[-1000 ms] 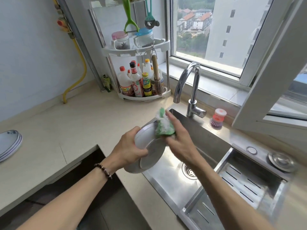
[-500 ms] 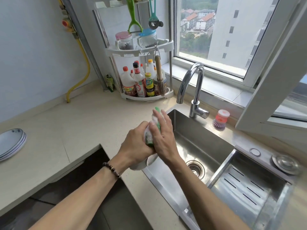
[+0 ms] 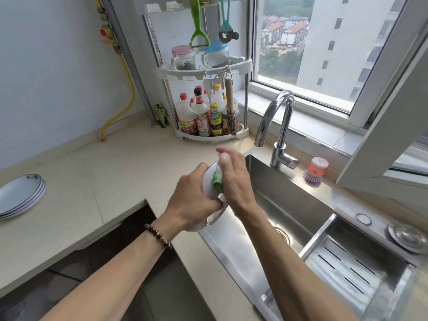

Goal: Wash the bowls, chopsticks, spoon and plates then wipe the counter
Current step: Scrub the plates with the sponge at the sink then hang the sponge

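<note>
Head view showed the left hand [image 3: 192, 200] gripping a white bowl [image 3: 209, 184] over the sink's [image 3: 289, 200] nine-o'clock edge, while right-hand [image 3: 234, 181] fingers pressed a green sponge [image 3: 217, 179] against it.

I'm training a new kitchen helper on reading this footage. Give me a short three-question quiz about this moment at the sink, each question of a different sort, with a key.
1. True or false: water is running from the faucet.
2. Which hand presses the green sponge against the white bowl?
A. left hand
B. right hand
C. neither
3. Fill in: the stack of plates sits on the ____, to the person's left.

Key
1. False; no stream shows below the spout.
2. B; the left hand grips the bowl over the sink.
3. Counter.
</note>
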A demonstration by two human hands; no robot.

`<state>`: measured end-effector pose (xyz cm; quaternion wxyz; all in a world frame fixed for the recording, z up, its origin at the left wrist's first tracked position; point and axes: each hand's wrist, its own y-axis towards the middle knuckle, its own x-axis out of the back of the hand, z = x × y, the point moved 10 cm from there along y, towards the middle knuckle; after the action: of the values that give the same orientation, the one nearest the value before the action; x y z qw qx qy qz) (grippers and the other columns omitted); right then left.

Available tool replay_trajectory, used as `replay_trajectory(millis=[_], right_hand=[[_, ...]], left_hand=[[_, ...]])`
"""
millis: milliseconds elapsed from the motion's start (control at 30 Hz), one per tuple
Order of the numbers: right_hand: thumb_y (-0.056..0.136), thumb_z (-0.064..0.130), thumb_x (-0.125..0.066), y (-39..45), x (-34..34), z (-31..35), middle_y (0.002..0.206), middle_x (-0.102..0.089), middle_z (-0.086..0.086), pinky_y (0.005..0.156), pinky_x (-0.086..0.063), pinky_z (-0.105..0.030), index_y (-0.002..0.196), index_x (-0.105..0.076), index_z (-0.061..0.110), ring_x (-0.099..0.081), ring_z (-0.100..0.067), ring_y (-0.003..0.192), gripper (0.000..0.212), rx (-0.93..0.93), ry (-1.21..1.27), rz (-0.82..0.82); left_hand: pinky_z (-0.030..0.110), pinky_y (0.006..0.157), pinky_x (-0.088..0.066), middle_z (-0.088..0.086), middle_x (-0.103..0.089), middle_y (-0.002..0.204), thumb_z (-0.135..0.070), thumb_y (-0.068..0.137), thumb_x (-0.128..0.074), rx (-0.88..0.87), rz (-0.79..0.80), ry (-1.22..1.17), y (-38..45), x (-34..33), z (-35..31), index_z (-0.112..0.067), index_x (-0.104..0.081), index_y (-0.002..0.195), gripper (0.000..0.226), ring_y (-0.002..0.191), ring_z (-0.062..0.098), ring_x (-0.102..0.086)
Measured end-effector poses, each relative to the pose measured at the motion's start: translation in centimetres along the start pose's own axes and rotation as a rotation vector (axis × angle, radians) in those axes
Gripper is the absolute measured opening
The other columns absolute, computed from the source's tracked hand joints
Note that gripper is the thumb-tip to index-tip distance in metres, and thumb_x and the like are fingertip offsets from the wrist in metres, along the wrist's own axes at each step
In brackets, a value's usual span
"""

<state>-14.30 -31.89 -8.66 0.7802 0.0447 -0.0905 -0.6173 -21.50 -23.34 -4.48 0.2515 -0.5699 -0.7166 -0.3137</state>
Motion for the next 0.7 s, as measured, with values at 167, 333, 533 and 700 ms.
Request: replay_trajectory(millis=[167, 333, 533, 700], right_hand=[[0.084, 0.042, -0.044, 1.0, 1.5, -1.8, 0.107, -0.072, -0.003, 0.094, -0.052, -0.046, 0.095, -0.071, 0.022, -0.066, -0.018, 0.1, 0.036, -0.185, 0.208, -0.019], [0.088, 0.049, -0.038, -0.4, -0.3, 0.7, 0.14, -0.049, -0.001, 0.111, -0.038, -0.041, 0.119, -0.06, 0.038, -0.046, -0.019, 0.131, 0.04, -0.006, 0.001, -0.014], [0.091, 0.043, -0.044, 1.2, 1.8, -2.6, 0.111, -0.069, -0.003, 0.096, -0.052, -0.051, 0.098, -0.069, 0.036, -0.064, -0.032, 0.11, 0.027, -0.257, 0.219, -0.094], [0.087, 0.054, -0.041, -1.1, 0.6, -1.0, 0.138, -0.054, 0.002, 0.107, -0.044, -0.048, 0.111, -0.06, 0.059, -0.053, -0.021, 0.127, 0.031, -0.088, 0.16, -0.088]], left_hand=[[0.029, 0.054, -0.055, -0.002, -0.062, 0.084, -0.02, 0.07, -0.083, -0.094, 0.011, 0.077, -0.9, -0.4, -0.8, -0.017, -0.053, 0.101, 0.044, 0.07, 0.018, -0.065], [0.019, 0.053, -0.05, -0.005, -0.065, 0.083, -0.016, 0.068, -0.087, -0.027, -0.007, 0.018, 0.6, 0.6, -0.4, -0.013, -0.055, 0.099, 0.045, 0.07, 0.014, -0.065], [0.021, 0.056, -0.056, -0.001, -0.064, 0.095, -0.02, 0.071, -0.086, -0.109, 0.008, 0.042, -0.3, 0.4, -1.0, -0.013, -0.056, 0.113, 0.052, 0.079, 0.016, -0.066], [0.026, 0.055, -0.055, 0.0, -0.067, 0.088, -0.02, 0.067, -0.085, -0.099, 0.056, 0.016, 0.1, 0.4, -0.9, -0.012, -0.059, 0.104, 0.046, 0.074, 0.02, -0.068]])
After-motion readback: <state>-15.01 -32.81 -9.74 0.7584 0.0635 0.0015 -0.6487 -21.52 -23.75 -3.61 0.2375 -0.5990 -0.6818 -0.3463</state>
